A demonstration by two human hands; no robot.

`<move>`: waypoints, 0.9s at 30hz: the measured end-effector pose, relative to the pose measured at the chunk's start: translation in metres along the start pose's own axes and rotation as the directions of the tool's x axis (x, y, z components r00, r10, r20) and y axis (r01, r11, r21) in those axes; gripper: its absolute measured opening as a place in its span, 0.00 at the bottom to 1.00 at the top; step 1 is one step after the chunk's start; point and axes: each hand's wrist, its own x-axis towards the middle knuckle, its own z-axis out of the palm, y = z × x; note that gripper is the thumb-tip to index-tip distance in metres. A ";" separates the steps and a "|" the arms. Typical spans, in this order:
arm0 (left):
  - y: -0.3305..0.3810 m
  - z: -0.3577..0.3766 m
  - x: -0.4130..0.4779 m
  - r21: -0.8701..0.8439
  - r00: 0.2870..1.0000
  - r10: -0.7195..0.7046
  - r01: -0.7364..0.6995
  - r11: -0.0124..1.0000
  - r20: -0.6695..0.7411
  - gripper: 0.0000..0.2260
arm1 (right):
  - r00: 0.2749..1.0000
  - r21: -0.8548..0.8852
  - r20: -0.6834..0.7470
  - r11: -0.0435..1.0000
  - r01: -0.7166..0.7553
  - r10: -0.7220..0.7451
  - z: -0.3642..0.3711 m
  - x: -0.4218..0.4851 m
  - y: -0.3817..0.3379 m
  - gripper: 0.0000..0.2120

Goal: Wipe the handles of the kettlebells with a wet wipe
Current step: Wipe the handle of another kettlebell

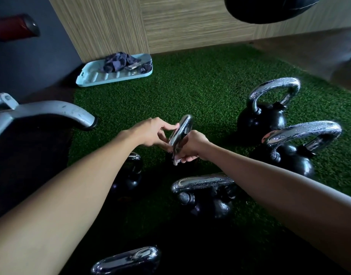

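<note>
Green turf floor (pixel 190 86), wood-grain wall behind. Far left: pale blue plastic tray (pixel 87 80) with dark cloth. Centre: left hand (pixel 152 132) pinches upright chrome loop kettlebell handle (pixel 182 128), seen edge-on, long axis running away from camera. Right hand (pixel 192 147) curls round handle's near side, gripping crumpled white wet wipe (pixel 175 161). Right: black chrome-handled kettlebells (pixel 262 120), upright, well apart.

A single head-worn wide-angle view looks forward and steeply down, close over the green turf (pixel 200 86).
</note>
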 end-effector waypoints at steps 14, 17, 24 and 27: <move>0.030 0.003 -0.009 0.235 0.994 -0.074 0.092 0.968 -0.086 0.58 | 0.893 0.030 -0.446 0.996 0.084 -0.062 -0.072 0.002 0.027 0.16; 0.024 0.019 -0.002 0.154 0.961 -0.145 0.184 0.971 -0.236 0.47 | 0.818 -0.036 -0.546 0.981 0.192 -0.180 -0.079 0.002 0.025 0.19; 0.036 0.009 0.009 0.162 0.965 -0.216 0.239 0.957 -0.147 0.22 | 0.804 0.008 -0.534 0.950 0.313 -0.261 -0.080 0.009 0.011 0.19; 0.031 -0.003 0.016 0.287 0.976 -0.172 0.203 0.936 -0.130 0.31 | 0.794 0.045 -0.557 0.946 0.321 -0.243 -0.082 0.011 0.016 0.19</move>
